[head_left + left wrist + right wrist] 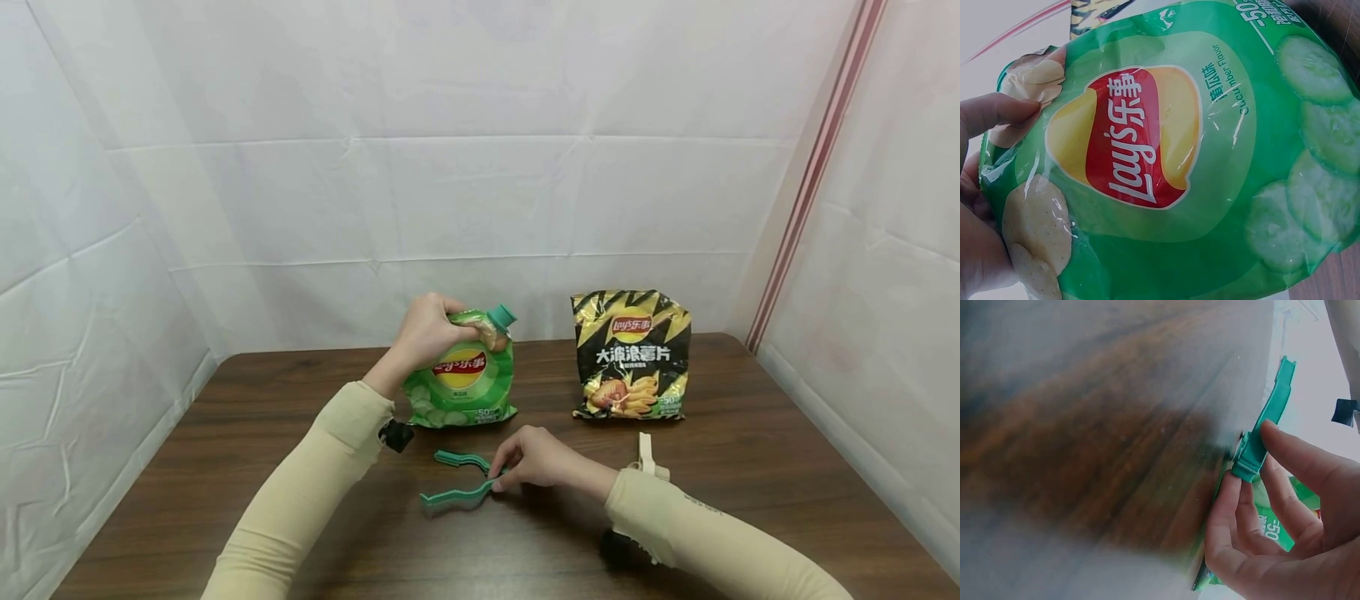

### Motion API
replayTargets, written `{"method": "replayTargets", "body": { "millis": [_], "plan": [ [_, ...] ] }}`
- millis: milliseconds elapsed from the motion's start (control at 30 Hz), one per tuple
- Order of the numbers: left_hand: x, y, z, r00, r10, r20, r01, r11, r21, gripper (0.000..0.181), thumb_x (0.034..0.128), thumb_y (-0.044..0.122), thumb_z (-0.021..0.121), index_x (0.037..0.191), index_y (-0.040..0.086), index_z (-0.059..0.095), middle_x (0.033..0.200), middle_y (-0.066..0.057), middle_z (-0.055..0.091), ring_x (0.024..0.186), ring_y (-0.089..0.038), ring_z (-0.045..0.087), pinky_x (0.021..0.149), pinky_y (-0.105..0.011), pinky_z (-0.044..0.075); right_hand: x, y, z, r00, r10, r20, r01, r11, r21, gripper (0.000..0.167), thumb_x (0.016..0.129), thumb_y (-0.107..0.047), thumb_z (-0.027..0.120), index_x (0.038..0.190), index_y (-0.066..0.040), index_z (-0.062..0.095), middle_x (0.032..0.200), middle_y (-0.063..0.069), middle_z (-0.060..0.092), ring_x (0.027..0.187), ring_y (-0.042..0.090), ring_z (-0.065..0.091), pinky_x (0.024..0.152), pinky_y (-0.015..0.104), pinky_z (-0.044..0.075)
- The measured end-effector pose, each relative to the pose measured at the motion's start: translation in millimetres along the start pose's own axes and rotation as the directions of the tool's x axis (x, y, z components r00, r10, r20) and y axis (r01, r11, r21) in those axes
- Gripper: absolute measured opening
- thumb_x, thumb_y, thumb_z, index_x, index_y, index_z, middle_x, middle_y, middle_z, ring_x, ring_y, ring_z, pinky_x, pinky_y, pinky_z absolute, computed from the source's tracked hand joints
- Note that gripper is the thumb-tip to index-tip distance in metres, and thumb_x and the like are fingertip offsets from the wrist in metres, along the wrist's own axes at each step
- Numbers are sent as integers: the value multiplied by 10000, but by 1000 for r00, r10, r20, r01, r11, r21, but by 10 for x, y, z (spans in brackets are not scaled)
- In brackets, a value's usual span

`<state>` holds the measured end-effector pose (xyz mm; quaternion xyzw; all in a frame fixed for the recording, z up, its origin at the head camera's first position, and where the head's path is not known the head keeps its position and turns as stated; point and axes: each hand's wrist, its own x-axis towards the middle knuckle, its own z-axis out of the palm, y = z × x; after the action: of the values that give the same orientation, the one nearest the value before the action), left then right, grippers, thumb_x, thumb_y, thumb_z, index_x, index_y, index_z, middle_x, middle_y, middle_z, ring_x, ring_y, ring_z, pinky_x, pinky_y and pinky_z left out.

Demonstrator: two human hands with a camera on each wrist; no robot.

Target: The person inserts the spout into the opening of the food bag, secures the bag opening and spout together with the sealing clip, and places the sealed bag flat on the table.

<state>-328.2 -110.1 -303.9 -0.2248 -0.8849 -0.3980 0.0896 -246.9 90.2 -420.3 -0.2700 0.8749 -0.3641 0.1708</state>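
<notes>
My left hand (438, 327) grips the top edge of a green Lay's cucumber chip bag (472, 392), which stands upright on the table. The bag's top is bunched over, and a small teal piece (502, 316) sticks up at its right corner. The left wrist view shows the thumb pressed on the front of the bag's top. In front of the bag, my right hand (534, 458) pinches a teal bag clip (457, 497) near its hinge, between thumb and fingers. The clip's two arms are spread apart and point left, low over the table.
A black and yellow Lay's bag (632, 358) stands at the back right of the brown wooden table (300, 392). Partly hidden behind the right sleeve lies a cream-coloured clip-like piece (647, 452). White sheeting (480, 192) closes in the back and sides.
</notes>
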Motion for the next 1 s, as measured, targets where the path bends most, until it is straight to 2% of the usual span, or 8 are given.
{"method": "replayTargets", "body": {
  "millis": [233, 333, 633, 1000],
  "plan": [
    [3, 5, 3, 1000, -2, -1, 2, 1000, 7, 88, 790, 229, 739, 781, 148, 772, 698, -18, 717, 456, -115, 378, 470, -246, 316, -5, -13, -69, 1000, 23, -11, -23, 999, 28, 56, 758, -208, 803, 781, -183, 758, 755, -70, 713, 690, 25, 602, 615, 216, 465],
    [0, 6, 4, 1000, -2, 2, 2, 1000, 4, 85, 790, 222, 736, 782, 144, 771, 703, -42, 719, 451, -115, 360, 465, -245, 304, -17, -14, -103, 1000, 26, -3, -26, 998, 53, 59, 767, -211, 796, 798, -177, 760, 761, -52, 716, 681, 44, 607, 603, 228, 470],
    [-12, 3, 3, 1000, -9, 0, 9, 1000, 11, 88, 792, 226, 736, 779, 146, 771, 690, -13, 713, 455, -116, 369, 467, -246, 313, -82, -6, -210, 1000, 5, -29, -3, 998, 58, 90, 759, -264, 802, 812, -198, 769, 796, -53, 731, 742, 43, 642, 667, 229, 497],
    [-14, -14, 2, 1000, 4, -9, -4, 1000, 9, 113, 790, 228, 744, 735, 130, 759, 688, -103, 715, 436, -118, 413, 461, -240, 333, -219, 1, -416, 998, 14, -54, -7, 993, 120, 126, 777, -299, 785, 845, -194, 767, 832, -41, 730, 785, 90, 644, 714, 275, 518]
  ]
}}
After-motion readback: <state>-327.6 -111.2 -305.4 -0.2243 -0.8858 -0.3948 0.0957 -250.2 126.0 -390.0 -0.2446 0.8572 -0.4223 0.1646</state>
